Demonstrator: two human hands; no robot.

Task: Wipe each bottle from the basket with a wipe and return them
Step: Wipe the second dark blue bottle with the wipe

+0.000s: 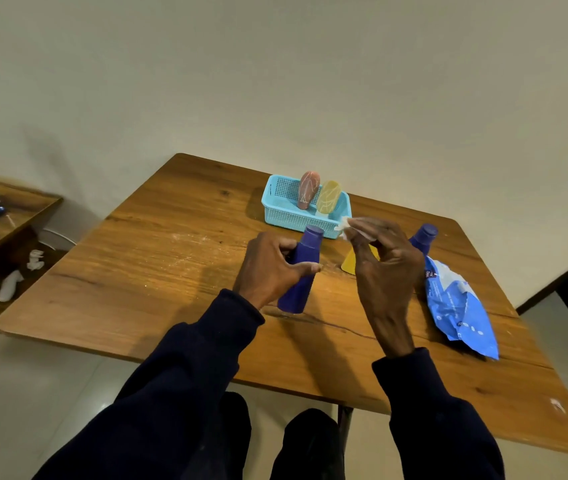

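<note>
wood-grain worktop [171, 271] is carrying everything here. the left hand [272, 268] is gripping a dark blue bottle [298, 271] around its upper body, fingers curling behind it and the thumb pressing across the front. the bottle is leaning slightly, cap pointing up and away. its base is sitting on or just above the wood, and i cannot tell which.

the right hand [386, 271] is hovering just beside it, pinching a crumpled white wipe [346, 228] between the thumb and the fingertips, while the other fingers are curling loosely. the wipe is hanging near the bottle's cap without touching it.

further back, a light blue perforated basket [296, 209] is sitting on the worktop. it is holding a pink bottle [308, 190] and a yellow bottle [327, 197], which are standing side by side and leaning a little.

a second dark blue bottle [422, 239] is standing outside the basket to the right, partly hiding behind the right hand. a yellow object [348, 263] is peeking out between the two hands, too covered to identify. a crumpled blue wipes pack [459, 306] is lying flat near the right edge.

dark sleeves are covering both forearms. off to the left, a lower wooden shelf [8, 216] is standing beside the worktop, and white crumpled scraps [34, 259] are lying below it.
</note>
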